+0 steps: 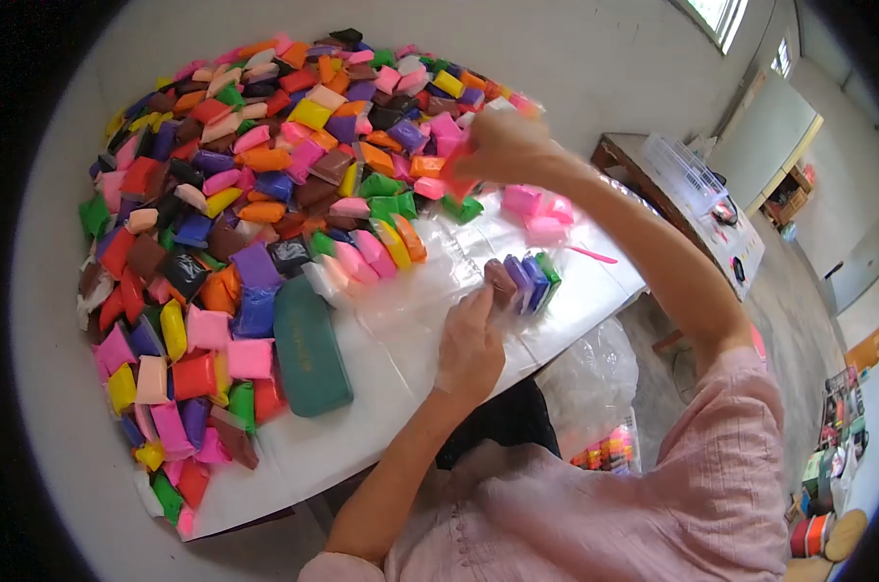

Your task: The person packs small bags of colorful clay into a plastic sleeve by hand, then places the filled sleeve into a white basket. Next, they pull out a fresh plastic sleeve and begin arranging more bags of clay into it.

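My left hand (472,341) is closed at the near end of a short row of packets, its fingertips on a brown packet (501,283). Blue, purple and green packets (548,278) stand upright beyond the brown one. My right hand (501,150), blurred, reaches over the right edge of the big pile of coloured packets (265,160), and its fingers are closed on a red packet (457,175). Another row, with pink, yellow and orange packets (389,244), lies between the pile and my left hand, on clear plastic.
A green case (309,349) lies left of my left hand. Pink packets (539,213) and a pink stick (593,255) are at the table's right. Clear plastic bags (595,373) hang by the front edge. A second table (667,199) holds a clear plastic bin.
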Demonstrator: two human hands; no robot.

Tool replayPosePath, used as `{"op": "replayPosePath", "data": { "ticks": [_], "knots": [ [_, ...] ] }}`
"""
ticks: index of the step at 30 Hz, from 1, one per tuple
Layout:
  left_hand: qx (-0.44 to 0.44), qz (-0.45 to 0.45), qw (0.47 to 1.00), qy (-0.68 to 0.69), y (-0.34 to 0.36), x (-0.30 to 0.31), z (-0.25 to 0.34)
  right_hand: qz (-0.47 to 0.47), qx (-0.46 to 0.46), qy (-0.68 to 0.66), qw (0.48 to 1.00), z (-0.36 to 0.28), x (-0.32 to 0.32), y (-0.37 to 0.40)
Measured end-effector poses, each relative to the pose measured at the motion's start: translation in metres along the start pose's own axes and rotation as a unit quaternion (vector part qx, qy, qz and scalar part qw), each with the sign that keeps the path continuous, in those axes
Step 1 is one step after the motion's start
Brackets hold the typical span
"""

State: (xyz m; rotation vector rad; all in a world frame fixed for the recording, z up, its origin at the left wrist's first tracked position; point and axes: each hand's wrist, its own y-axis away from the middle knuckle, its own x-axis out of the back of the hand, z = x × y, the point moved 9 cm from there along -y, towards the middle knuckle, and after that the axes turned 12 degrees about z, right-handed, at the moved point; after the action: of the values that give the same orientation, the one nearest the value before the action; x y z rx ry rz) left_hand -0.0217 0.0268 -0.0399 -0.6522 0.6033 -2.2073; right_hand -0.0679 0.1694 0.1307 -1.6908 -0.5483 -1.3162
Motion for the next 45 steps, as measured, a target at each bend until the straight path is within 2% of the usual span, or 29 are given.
{"op": "replayPosePath", "data": {
  "ticks": [1, 2, 4, 5, 6, 9, 10, 12, 13, 15, 16, 17, 20, 23, 26, 29, 32, 33, 38, 41, 45],
  "knots": [
    [0.039, 0.009, 0.999, 0.009, 0.002, 0.002, -0.001, 0.047, -0.034, 0.025, 0.998, -0.001, 0.054, 0.027],
    [0.048, 0.004, 0.999, 0.021, 0.000, 0.003, 0.004, 0.145, -0.084, -0.032, 0.985, 0.008, 0.098, 0.061],
    [0.067, -0.009, 0.997, 0.044, -0.003, 0.006, 0.009, 0.343, -0.045, -0.173, 0.922, 0.032, 0.152, 0.137],
    [0.061, 0.014, 0.997, 0.035, -0.001, 0.005, 0.005, 0.353, -0.086, -0.184, 0.913, 0.037, 0.156, 0.177],
    [0.057, 0.012, 0.998, 0.027, 0.000, 0.006, 0.008, 0.363, -0.127, -0.194, 0.903, 0.039, 0.156, 0.211],
    [0.049, -0.004, 0.999, 0.008, -0.005, 0.008, 0.015, 0.210, -0.171, -0.243, 0.931, 0.016, 0.078, 0.236],
    [0.008, -0.002, 0.999, 0.049, -0.005, 0.010, 0.023, 0.163, -0.181, -0.285, 0.927, 0.001, 0.049, 0.230],
    [-0.071, 0.001, 0.989, 0.127, -0.003, 0.016, 0.036, 0.191, -0.187, -0.325, 0.907, -0.014, 0.022, 0.215],
    [0.010, -0.015, 0.981, 0.196, 0.001, 0.004, 0.011, 0.208, -0.194, -0.326, 0.902, -0.018, 0.012, 0.208],
    [0.029, -0.006, 0.981, 0.194, 0.001, 0.001, 0.005, 0.240, -0.206, -0.324, 0.892, -0.019, -0.004, 0.193],
    [0.039, -0.001, 0.981, 0.193, -0.006, 0.005, 0.013, 0.247, -0.204, -0.280, 0.905, -0.020, -0.011, 0.188],
    [0.013, -0.009, 0.997, 0.072, -0.009, 0.015, 0.025, 0.254, -0.202, -0.236, 0.916, -0.020, -0.018, 0.183],
    [0.143, -0.060, 0.984, 0.087, -0.008, 0.015, 0.004, 0.262, -0.206, -0.171, 0.927, -0.026, -0.020, 0.180],
    [0.176, -0.051, 0.983, 0.028, -0.007, 0.034, 0.019, 0.318, -0.176, -0.147, 0.920, -0.028, -0.025, 0.185],
    [0.040, -0.018, 0.985, -0.166, -0.006, 0.053, 0.039, 0.310, -0.171, -0.111, 0.928, -0.033, -0.024, 0.185],
    [0.148, 0.125, 0.981, -0.015, -0.006, 0.073, 0.014, 0.313, -0.131, -0.029, 0.940, -0.044, -0.034, 0.185],
    [0.154, 0.136, 0.975, 0.082, 0.002, 0.052, -0.010, 0.343, -0.112, 0.005, 0.933, -0.048, -0.042, 0.191],
    [0.106, 0.132, 0.985, 0.037, 0.001, 0.053, 0.001, 0.345, -0.107, 0.010, 0.932, -0.049, -0.041, 0.193],
    [0.077, 0.113, 0.990, 0.029, 0.004, 0.048, 0.009, 0.354, -0.107, 0.005, 0.929, -0.049, -0.024, 0.203],
    [0.062, 0.109, 0.992, 0.029, 0.004, 0.046, 0.011, 0.339, -0.059, -0.076, 0.936, -0.054, -0.002, 0.216],
    [0.073, 0.076, 0.994, 0.006, 0.000, 0.044, 0.022, 0.447, -0.014, -0.169, 0.878, -0.040, 0.078, 0.230]
  ]
}}
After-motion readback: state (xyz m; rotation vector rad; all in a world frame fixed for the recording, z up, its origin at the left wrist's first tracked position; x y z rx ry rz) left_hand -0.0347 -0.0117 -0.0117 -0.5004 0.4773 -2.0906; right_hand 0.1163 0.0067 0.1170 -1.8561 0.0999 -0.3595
